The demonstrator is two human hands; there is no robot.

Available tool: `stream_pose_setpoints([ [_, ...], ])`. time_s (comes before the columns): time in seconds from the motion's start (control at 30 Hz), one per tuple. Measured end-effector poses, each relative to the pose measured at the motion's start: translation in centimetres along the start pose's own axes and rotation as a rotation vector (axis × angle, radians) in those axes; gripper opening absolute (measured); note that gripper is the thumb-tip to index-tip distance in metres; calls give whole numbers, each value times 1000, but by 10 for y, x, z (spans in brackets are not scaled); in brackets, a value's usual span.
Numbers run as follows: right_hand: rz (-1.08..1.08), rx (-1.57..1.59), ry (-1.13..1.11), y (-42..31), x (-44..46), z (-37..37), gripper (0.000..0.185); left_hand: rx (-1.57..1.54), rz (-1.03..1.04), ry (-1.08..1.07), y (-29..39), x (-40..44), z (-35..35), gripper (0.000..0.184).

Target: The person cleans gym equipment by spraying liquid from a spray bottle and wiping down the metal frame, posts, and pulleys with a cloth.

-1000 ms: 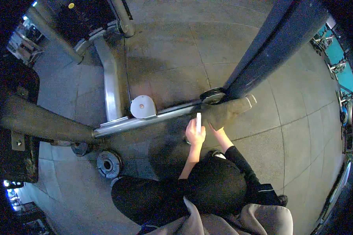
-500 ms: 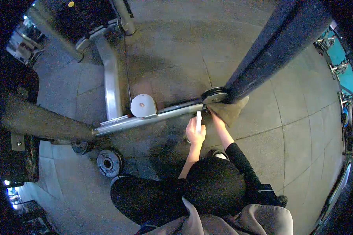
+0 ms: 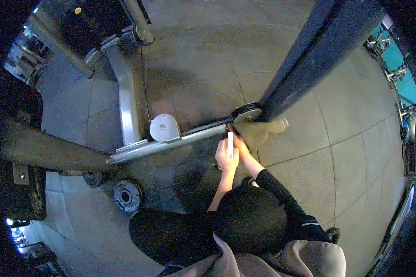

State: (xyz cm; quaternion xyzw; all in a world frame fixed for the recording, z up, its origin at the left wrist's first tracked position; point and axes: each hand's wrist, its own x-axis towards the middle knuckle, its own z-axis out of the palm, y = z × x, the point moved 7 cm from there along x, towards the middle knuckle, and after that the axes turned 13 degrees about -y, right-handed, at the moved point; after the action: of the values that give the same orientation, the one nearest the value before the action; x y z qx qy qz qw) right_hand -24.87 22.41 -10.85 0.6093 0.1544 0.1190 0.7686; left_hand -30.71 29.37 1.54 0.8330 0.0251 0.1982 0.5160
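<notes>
My left hand (image 3: pixel 227 157) is wrapped round a white object (image 3: pixel 230 145) that looks like a bottle top or spray head, held upright. Just to its right, my right hand (image 3: pixel 240 144) grips a brown-grey cloth (image 3: pixel 259 132), whose far end spreads out to the right. The cloth lies against the end of the silver frame rail (image 3: pixel 194 137), below a black pulley wheel (image 3: pixel 247 112) at the foot of a thick dark post (image 3: pixel 316 55). The fingertips of my right hand are partly hidden behind the cloth and the white object.
A round silver cover (image 3: pixel 164 128) sits on the rail. A weight plate (image 3: pixel 128 195) lies on the tiled floor (image 3: pixel 300 184) at the lower left. A thick tube (image 3: pixel 55 145) joins the rail's left end. Equipment on a teal surface (image 3: pixel 406 85) stands at the far right.
My right hand and the cloth have moved left, close beside my left hand. The cloth swung in and then stretched out to the right again. My left hand stays on the white object.
</notes>
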Motion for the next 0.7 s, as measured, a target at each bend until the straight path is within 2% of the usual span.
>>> stream_pose_setpoints([
  [0.13,136,148,-5,-15,2,-3,51,13,-20,-46,-1,1,0,26],
  [0.3,310,324,-10,-25,9,-6,48,10,59,-5,5,0,-4,27],
  [0.6,255,220,-28,-33,13,-16,48,-30,-17,-3,-3,-2,-5,24],
  [0.7,244,179,-42,-36,-35,-2,48,-49,-34,2,-5,-3,-6,24],
])
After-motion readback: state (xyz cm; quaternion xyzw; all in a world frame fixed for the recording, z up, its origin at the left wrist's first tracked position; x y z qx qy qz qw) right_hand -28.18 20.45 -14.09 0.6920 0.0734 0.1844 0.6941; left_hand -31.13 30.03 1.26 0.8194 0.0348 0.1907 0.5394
